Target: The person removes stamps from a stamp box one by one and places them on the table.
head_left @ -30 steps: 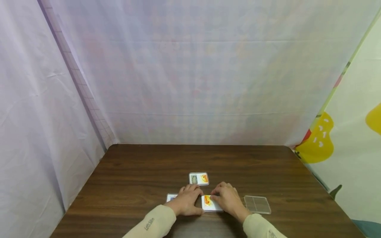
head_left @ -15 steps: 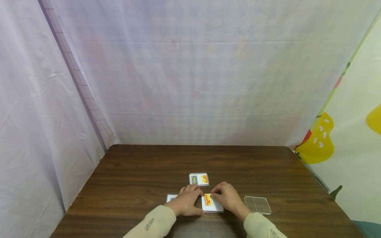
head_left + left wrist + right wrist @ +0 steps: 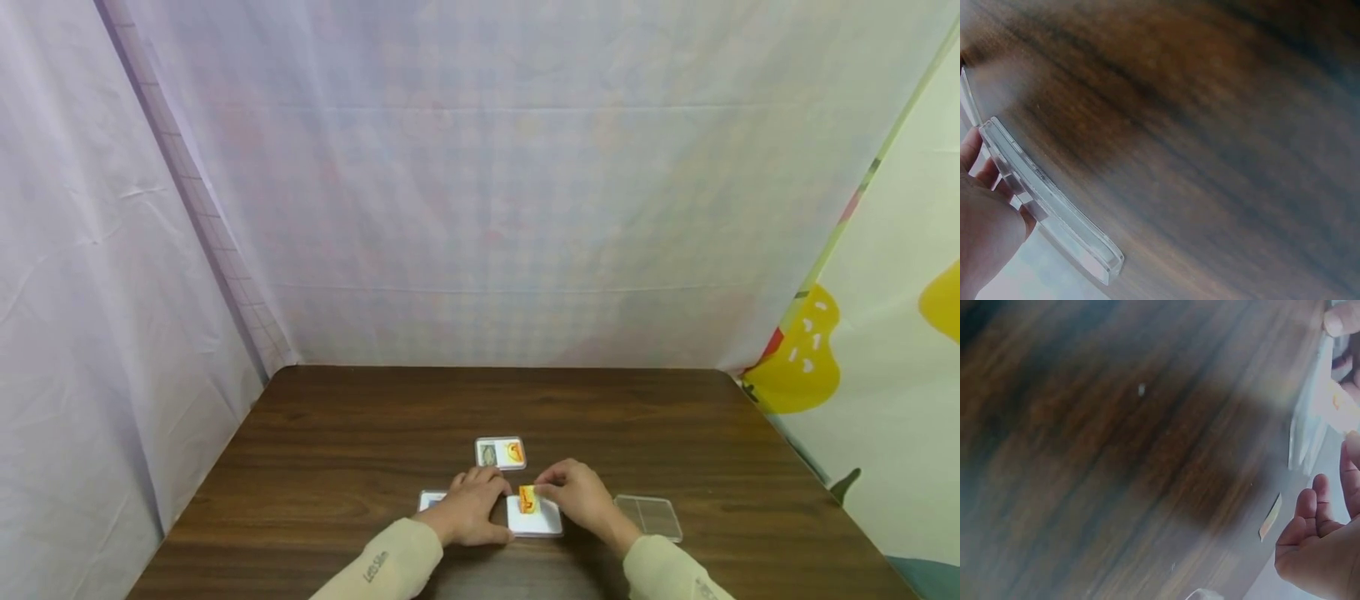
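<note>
Thin orange-yellow printed card (image 3: 527, 498): corner pinched between right hand's (image 3: 581, 497) fingertips, above white-faced, clear rigid plastic case (image 3: 536, 525). Left hand (image 3: 469, 507): fingers spread, touching case's left side. Location: wood-grain table (image 3: 337, 433), well in from far edge. Transparent rectangular panel (image 3: 662, 520): toward table's right edge.

1. Left sleeve (image 3: 393, 554): pale cream, loose around the forearm, with a rounded, bulky end that leaves the wrist uncovered.
2. Its lettering (image 3: 375, 567): small, dark, apparently "Lets Slim", running lengthwise.
3. Right sleeve (image 3: 666, 570): matching cream, also ending above the wrist; its greyish mark (image 3: 703, 590) is unreadable.
4. Left hand (image 3: 472, 504) and right hand (image 3: 579, 497): both bare.
</note>
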A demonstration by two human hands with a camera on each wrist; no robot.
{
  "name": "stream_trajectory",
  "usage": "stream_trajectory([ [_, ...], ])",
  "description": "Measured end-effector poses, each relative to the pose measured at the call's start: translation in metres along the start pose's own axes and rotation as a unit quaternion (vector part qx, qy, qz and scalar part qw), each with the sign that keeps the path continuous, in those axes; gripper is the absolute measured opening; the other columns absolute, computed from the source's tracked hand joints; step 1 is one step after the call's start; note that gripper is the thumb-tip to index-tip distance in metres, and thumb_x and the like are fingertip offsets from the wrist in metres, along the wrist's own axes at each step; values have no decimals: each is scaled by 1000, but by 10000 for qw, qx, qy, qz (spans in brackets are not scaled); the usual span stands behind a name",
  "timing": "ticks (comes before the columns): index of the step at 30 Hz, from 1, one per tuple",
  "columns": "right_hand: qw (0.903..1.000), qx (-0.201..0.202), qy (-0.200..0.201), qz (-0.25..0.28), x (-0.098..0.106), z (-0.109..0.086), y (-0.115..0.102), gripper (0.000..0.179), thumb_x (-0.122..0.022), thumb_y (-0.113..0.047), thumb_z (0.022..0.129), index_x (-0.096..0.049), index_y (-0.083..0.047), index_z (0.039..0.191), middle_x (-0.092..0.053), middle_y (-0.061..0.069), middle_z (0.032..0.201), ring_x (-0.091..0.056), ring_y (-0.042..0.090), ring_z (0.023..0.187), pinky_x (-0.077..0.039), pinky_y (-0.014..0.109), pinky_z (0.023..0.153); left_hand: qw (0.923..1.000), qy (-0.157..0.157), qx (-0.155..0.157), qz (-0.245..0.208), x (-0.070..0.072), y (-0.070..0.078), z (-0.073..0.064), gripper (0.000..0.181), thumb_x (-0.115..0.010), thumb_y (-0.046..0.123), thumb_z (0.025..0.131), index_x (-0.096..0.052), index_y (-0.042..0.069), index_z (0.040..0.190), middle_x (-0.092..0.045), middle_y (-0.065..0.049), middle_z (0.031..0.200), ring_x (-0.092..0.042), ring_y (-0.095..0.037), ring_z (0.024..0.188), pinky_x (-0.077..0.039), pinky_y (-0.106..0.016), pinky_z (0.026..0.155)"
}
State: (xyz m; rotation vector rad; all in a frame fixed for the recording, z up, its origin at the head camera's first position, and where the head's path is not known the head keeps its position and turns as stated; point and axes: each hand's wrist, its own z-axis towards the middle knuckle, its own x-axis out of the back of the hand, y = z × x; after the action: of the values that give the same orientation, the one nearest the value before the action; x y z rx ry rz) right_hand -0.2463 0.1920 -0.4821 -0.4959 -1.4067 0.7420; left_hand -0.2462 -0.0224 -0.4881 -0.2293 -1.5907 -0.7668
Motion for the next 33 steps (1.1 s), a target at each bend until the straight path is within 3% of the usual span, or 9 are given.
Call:
stream_trajectory([
  [5,9993,-262,41,257,10,1,3,6,-78,-14,82,-73,-13,79,-64,-3,78,-53,14,73,-44,33,65,10000,-25,21,7,0,0,0,52,-78,47,78,-59,18,116,-48,-1,132,-43,-22,127,-35,-46,105],
  [12,9984,-380,175,386,27,-2,13,6,-76,-13,83,-74,-9,82,-65,-2,78,-53,14,74,-43,32,66,10000,-67,33,-12,-1,-1,1,52,-78,48,78,-59,19,117,-48,-2,133,-42,-22,128,-34,-46,105],
  [25,9983,-541,170,-112,43,-11,32,7,-76,-17,85,-74,-10,85,-67,0,85,-55,15,78,-44,35,71,10000,-34,-39,-16,2,1,-2,52,-79,46,77,-59,18,116,-48,-3,133,-43,-23,127,-34,-47,105],
  [33,9970,-746,-76,191,44,-17,34,6,-74,-15,86,-72,-9,85,-59,1,63,-46,11,50,-39,26,46,10000,-49,-23,4,-1,-1,1,53,-79,47,78,-59,17,117,-48,-3,133,-43,-23,126,-35,-47,104],
])
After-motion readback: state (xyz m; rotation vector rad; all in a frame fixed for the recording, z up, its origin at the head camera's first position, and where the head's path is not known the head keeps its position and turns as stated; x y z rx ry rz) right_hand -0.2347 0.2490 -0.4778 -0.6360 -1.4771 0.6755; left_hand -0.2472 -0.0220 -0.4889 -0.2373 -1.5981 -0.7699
